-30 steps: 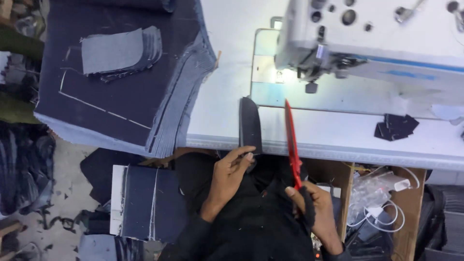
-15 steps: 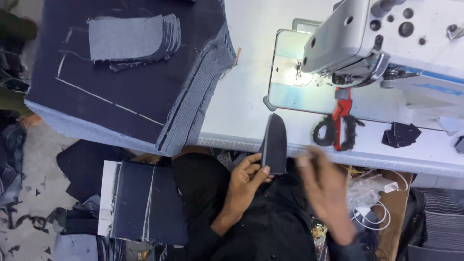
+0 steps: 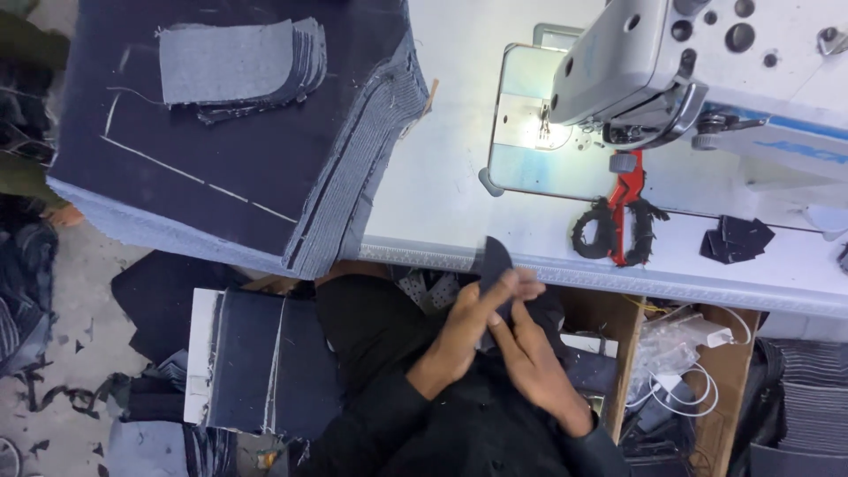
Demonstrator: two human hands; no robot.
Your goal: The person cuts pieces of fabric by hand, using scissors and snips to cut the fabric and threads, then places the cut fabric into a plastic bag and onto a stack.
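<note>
A small dark fabric piece [image 3: 493, 265], pointed at its upper end, stands up from the person's lap at the near edge of the white sewing table [image 3: 442, 194], its tip overlapping the table's rim. Both hands meet on its lower part. The left hand [image 3: 473, 322] comes up from the lower left with the forearm sloping toward the body, fingers curled over the cloth and pinching it. The right hand [image 3: 526, 349] lies just below and to the right, fingers stretched flat along the piece and touching the left hand's fingers; it seems to press the cloth rather than clasp it, though the dark fabric against dark clothing makes the grip hard to read.

On the table just beyond, red-bladed scissors [image 3: 623, 221] with black wrapped handles lie with blades pointing toward the sewing machine [image 3: 689, 62], whose lamp lights the needle plate. A few small dark fabric scraps [image 3: 738, 238] sit to the right of the scissors. At the table's left, a thick stack of dark denim panels [image 3: 230, 168] marked with chalk lines carries a smaller pile of lighter grey rounded pieces [image 3: 238, 62]. Below the table edge on the left, another bundle of denim [image 3: 256, 362] rests beside the person's knee; on the right, a cardboard box [image 3: 707, 371] holds clear plastic bags and a white cable.
</note>
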